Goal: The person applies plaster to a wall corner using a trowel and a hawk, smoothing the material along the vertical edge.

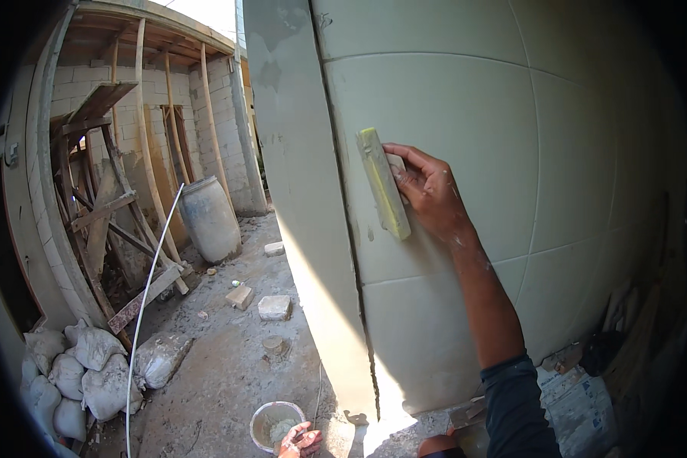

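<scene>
My right hand (427, 191) grips a rubber float (382, 183) with a pale, mortar-smeared body and a yellow stripe, held upright against the light tiled wall (466, 114). The float is just right of a dark vertical gap beside a smooth grey plastered edge (290, 145). At the lower edge my left hand (299, 441) has loosely bent fingers apart, with nothing visible in them, beside a bucket (261, 416) containing grey paste.
A large plastic drum (210, 221), timber scaffolding (103, 221) and a white rod (149, 282) stand at left. Filled sacks (99, 366) lie below them. Loose blocks (274, 308) are on the rough ground (206, 359). Sheets and debris (572, 404) lie at the lower right.
</scene>
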`<control>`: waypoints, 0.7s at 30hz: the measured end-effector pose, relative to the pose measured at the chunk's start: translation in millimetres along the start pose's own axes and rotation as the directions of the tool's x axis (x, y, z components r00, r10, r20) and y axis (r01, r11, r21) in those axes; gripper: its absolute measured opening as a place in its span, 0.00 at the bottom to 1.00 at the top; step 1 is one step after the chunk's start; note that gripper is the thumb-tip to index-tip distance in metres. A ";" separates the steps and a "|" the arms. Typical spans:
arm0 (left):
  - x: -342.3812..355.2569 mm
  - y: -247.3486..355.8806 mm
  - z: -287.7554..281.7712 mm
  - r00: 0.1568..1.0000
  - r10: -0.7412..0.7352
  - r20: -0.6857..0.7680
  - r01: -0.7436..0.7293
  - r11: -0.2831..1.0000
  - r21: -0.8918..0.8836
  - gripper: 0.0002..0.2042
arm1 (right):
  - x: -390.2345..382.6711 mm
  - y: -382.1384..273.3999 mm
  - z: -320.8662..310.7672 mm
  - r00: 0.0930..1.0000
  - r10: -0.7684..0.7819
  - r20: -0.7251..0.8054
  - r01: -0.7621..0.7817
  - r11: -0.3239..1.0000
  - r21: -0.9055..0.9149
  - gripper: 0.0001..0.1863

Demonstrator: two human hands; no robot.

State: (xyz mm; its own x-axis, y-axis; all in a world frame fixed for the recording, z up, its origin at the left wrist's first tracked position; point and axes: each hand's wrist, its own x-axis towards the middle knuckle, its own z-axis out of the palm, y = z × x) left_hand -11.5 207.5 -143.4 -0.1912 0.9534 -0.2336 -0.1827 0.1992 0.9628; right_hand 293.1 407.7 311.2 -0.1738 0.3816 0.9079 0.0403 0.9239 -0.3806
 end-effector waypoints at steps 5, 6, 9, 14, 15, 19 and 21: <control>6.7 14.9 6.5 0.998 -0.046 -0.039 0.043 0.995 -0.086 0.13 | 94.8 -79.9 -29.4 0.994 -0.089 -0.070 0.083 0.993 -0.085 0.18; 13.3 2.9 0.2 0.999 -0.018 -0.027 0.016 0.998 -0.062 0.14 | 116.9 -81.6 -34.4 0.994 -0.094 -0.059 0.088 0.991 -0.101 0.18; 44.6 -43.9 -22.3 1.000 -0.005 -0.010 0.004 1.000 -0.026 0.15 | 166.3 -80.3 -40.7 0.997 -0.028 -0.070 0.022 0.996 -0.084 0.18; 43.8 -37.8 -14.6 0.998 -0.067 0.015 0.068 0.994 -0.082 0.15 | 196.6 -73.6 -15.0 0.983 0.007 -0.185 -0.046 0.978 -0.204 0.19; 42.6 -35.5 -13.9 0.997 -0.076 0.023 0.077 0.993 -0.094 0.15 | 199.8 -72.3 -7.4 0.983 0.011 -0.181 -0.050 0.976 -0.212 0.19; 38.2 -23.2 -8.4 0.993 -0.108 0.054 0.114 0.986 -0.120 0.15 | 212.8 -62.7 -1.5 0.995 0.015 -0.100 -0.036 0.976 -0.214 0.20; 35.3 -12.6 -3.2 0.989 -0.130 0.071 0.138 0.981 -0.133 0.15 | 211.5 -61.3 -9.1 0.996 -0.037 -0.087 0.018 0.978 -0.207 0.21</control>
State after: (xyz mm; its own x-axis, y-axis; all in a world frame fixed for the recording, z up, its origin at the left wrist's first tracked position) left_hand -19.1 237.9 -164.2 -0.0967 0.9332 -0.3461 -0.3339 0.2972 0.8945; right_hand 262.8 432.0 528.2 -0.0891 0.3485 0.9330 0.2403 0.9166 -0.3195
